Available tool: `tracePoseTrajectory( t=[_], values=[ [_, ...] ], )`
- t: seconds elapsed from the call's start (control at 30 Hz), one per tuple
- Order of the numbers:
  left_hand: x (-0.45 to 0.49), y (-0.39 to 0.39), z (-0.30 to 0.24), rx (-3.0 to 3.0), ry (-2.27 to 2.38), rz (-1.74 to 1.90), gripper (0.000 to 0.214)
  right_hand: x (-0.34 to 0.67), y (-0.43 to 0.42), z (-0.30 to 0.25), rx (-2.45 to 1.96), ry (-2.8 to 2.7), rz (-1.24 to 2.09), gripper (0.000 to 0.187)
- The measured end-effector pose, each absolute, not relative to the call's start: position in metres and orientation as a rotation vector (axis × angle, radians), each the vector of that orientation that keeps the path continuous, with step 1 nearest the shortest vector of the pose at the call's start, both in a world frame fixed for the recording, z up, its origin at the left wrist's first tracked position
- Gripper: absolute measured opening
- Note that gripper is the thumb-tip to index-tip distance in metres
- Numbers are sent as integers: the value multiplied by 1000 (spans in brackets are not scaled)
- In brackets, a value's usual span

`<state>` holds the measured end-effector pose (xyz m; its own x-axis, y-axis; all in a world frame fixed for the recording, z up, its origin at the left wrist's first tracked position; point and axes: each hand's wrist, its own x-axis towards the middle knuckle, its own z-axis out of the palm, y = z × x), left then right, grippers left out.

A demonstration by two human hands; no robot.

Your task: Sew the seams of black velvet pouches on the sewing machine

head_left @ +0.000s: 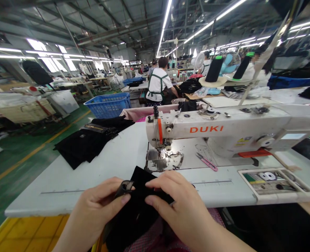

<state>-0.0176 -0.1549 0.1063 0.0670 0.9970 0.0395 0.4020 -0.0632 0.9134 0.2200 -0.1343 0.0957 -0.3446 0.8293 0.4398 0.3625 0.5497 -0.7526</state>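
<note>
At the front edge of the sewing table, my left hand (98, 201) is closed around a small black curled piece (124, 188) with a greyish inside; its exact kind is unclear. My right hand (177, 197) pinches a piece of black fabric (137, 213) between thumb and fingers. The fabric runs from the table edge down over my lap, and its lower part falls into shadow. Just beyond my hands stands the white sewing machine (207, 127), its presser foot and needle area above the fabric's top corner.
Pink-handled thread snips (206, 161) lie beside the machine. A parts tray (278, 185) is set into the table at right. Stacked black fabric pieces (88, 141) lie at left. Behind are a blue basket (109, 105), a co-worker (158, 82) and black thread cones (214, 70).
</note>
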Motion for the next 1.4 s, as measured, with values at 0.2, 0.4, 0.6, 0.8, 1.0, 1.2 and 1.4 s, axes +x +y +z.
tracePoseTrajectory(
  t=[0.2, 0.4, 0.6, 0.8, 1.0, 1.2, 1.4],
  values=[
    [-15, -158, 108, 1244, 1249, 1040, 27, 218, -134, 102, -964, -1858, 808, 13],
    [-15, -161, 98, 1187, 1285, 1028, 29, 219, -133, 108, -1089, -1901, 968, 14],
    [-32, -159, 118, 1477, 1500, 900, 32, 212, -137, 112, -959, -1884, 1016, 15],
    [-41, -127, 152, 1941, 1504, 415, 27, 202, -143, 86, -360, -2072, 962, 30],
    [-21, -39, 63, 2243, 1585, 295, 18, 190, -94, 15, -744, -2566, 415, 27],
    [13, 41, 8, 2410, 1748, 532, 18, 206, -18, 5, -850, -2653, 51, 16],
    [33, 43, -7, 2483, 1648, 637, 14, 241, -3, -8, -739, -2665, 37, 14]
  ],
)
